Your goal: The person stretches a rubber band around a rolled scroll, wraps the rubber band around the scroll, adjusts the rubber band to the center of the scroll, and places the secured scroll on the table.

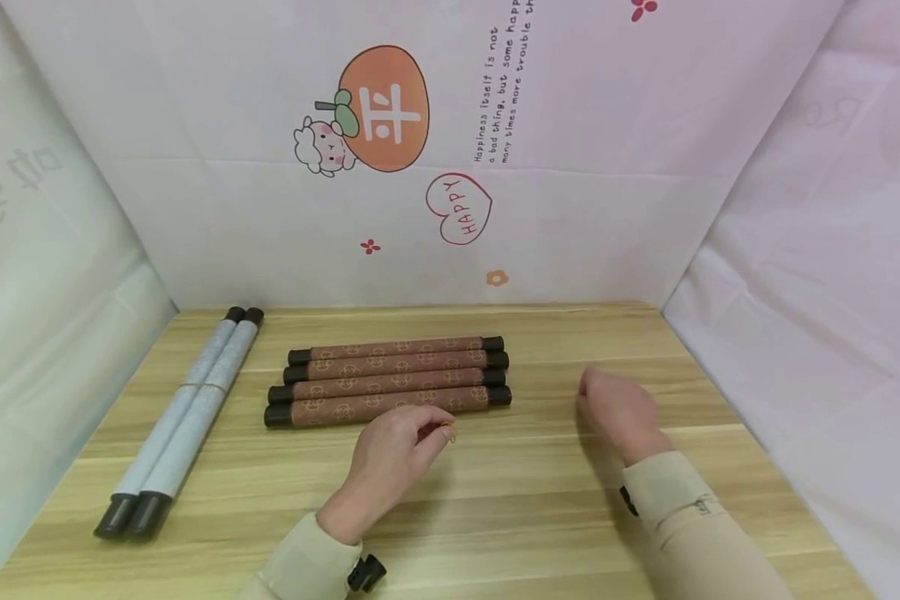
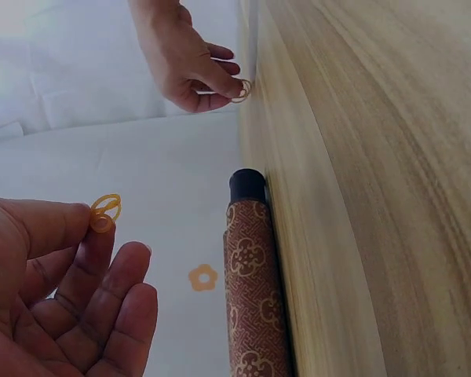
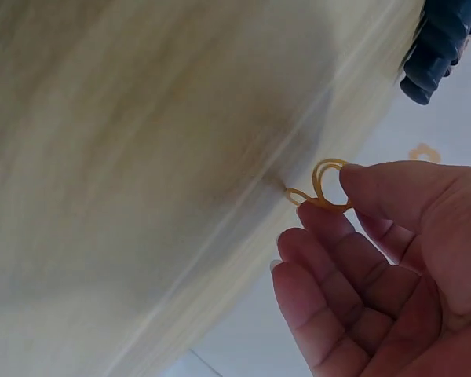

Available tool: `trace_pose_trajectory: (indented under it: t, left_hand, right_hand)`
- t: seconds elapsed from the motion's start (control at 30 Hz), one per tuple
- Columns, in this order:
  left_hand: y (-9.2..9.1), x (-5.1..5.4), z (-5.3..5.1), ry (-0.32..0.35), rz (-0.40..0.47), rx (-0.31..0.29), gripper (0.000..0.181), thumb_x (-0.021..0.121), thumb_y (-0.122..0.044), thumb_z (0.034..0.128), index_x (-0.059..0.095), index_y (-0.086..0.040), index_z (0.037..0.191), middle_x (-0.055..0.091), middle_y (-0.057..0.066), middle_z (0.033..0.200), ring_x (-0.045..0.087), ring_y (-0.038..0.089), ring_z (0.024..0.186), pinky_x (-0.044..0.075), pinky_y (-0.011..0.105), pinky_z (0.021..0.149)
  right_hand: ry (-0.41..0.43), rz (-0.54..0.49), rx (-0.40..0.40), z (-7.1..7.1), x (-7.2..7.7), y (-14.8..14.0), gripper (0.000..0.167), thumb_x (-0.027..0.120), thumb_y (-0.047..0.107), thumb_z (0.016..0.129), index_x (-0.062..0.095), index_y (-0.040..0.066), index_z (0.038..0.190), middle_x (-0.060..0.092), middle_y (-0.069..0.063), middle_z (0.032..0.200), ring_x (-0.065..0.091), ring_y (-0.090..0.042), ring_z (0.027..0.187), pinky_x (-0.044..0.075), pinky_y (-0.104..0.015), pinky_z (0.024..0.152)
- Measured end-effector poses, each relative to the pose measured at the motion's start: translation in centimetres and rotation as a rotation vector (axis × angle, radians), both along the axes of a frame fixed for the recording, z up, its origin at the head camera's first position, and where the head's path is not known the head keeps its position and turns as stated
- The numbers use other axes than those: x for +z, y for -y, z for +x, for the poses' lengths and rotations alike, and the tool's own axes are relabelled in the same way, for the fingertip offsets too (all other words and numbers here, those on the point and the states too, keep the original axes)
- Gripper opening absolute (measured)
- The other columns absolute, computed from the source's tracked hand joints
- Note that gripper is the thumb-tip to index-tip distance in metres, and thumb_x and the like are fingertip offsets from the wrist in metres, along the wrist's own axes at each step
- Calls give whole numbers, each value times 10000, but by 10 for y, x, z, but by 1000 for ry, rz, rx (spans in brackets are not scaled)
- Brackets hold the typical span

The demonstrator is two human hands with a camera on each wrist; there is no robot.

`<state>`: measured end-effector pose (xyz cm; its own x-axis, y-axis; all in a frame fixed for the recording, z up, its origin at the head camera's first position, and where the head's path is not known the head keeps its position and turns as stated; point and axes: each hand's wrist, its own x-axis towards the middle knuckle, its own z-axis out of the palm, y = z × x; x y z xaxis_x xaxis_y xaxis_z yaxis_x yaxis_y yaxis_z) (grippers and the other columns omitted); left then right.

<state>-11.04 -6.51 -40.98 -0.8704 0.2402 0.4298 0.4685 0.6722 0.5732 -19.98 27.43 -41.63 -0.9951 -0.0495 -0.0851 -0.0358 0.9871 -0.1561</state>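
Observation:
My left hand (image 1: 396, 446) pinches a small twisted yellow rubber band (image 2: 102, 224) between thumb and index finger, just in front of the brown scrolls. Several of these brown patterned scrolls (image 1: 390, 406) with black end caps lie side by side. To their right, my right hand (image 1: 621, 414) is low over the table. In the right wrist view its thumb and index finger pinch another yellow rubber band (image 3: 317, 187), which hangs in loops. The head view hides that band behind the hand.
On the left of the wooden table (image 1: 525, 517) lie two pale blue-white scrolls (image 1: 183, 425) with dark caps, bound together by a thin band (image 1: 202, 386) around their middle. White printed cloth (image 1: 570, 225) walls the table at the back and both sides.

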Motion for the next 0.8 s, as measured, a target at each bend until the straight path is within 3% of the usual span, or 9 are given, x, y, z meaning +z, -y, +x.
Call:
trace_pose_trajectory:
  t: [0.33, 0.47, 0.8]
  left_hand:
    - [-1, 3, 2, 52, 24, -3, 71, 738, -229, 961, 796, -203, 994, 708, -159, 820, 582, -29, 702, 472, 195, 613]
    - [-1, 3, 3, 63, 20, 2, 75, 738, -229, 962, 797, -205, 1003, 720, -159, 836, 591, -29, 715, 479, 199, 629]
    - [0, 2, 4, 35, 32, 4, 76, 736, -199, 961, 797, -221, 1001, 744, -157, 867, 617, -26, 742, 500, 198, 649]
  right_hand:
    - [34, 36, 22, 4, -2, 2, 70, 655, 197, 970, 692, 145, 997, 707, -68, 908, 613, -257, 752, 521, -455, 612]
    - [33, 40, 27, 6, 0, 4, 180, 672, 231, 987, 710, 108, 1113, 751, -105, 1021, 655, -268, 789, 551, -487, 637]
    - [-20, 44, 11, 10, 13, 14, 391, 657, 275, 986, 627, 38, 1296, 731, -233, 1180, 713, -437, 930, 573, -559, 675]
